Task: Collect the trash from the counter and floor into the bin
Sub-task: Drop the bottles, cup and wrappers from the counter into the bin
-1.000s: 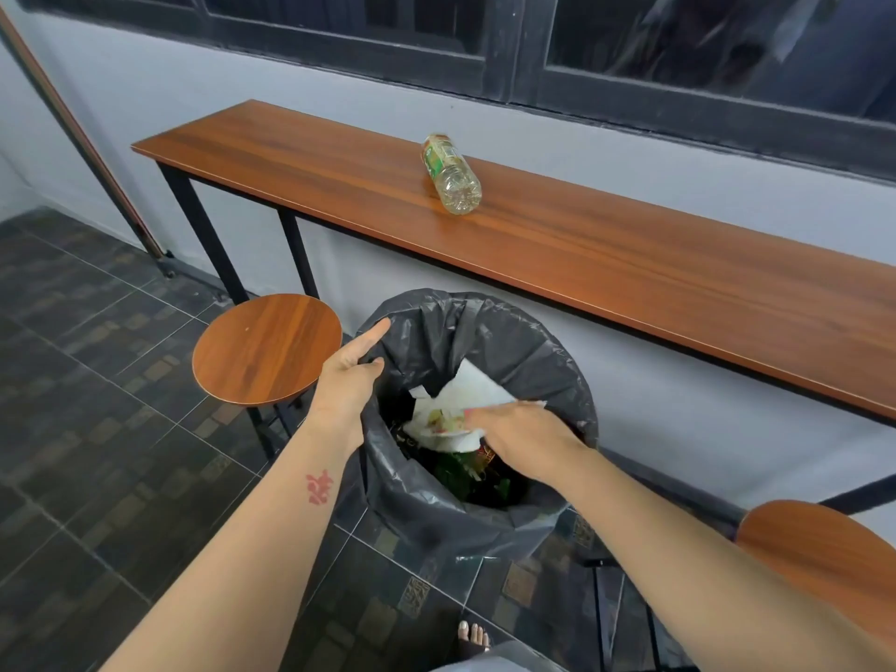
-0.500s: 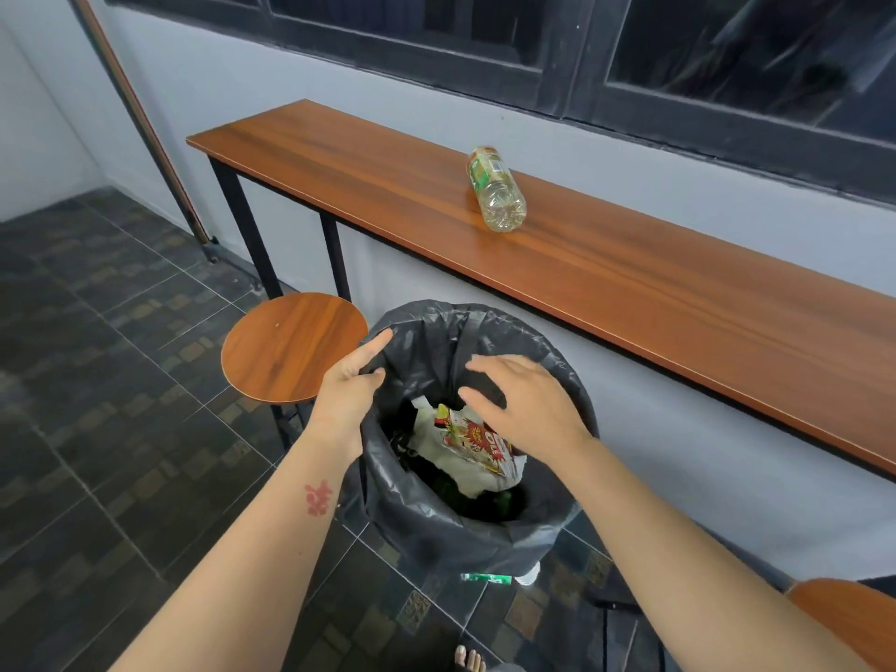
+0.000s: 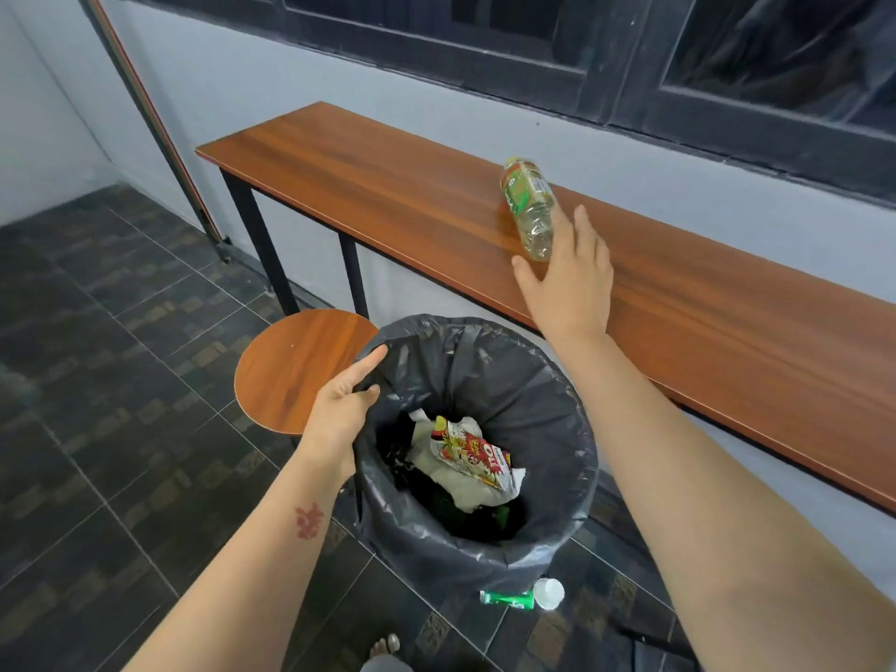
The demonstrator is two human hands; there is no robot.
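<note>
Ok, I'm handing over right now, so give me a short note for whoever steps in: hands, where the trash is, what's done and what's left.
Left hand: gripping the rim of the black bag-lined bin, holding it open.
Right hand: open, reaching over the long wooden counter, fingers at the clear plastic bottle with green label, not yet gripping it.
Done: a red-and-white snack wrapper and white paper lie inside the bin.
Left: bin the bottle lying on its side, then the green-and-white litter on the tiled floor by the bin's base.
</note>
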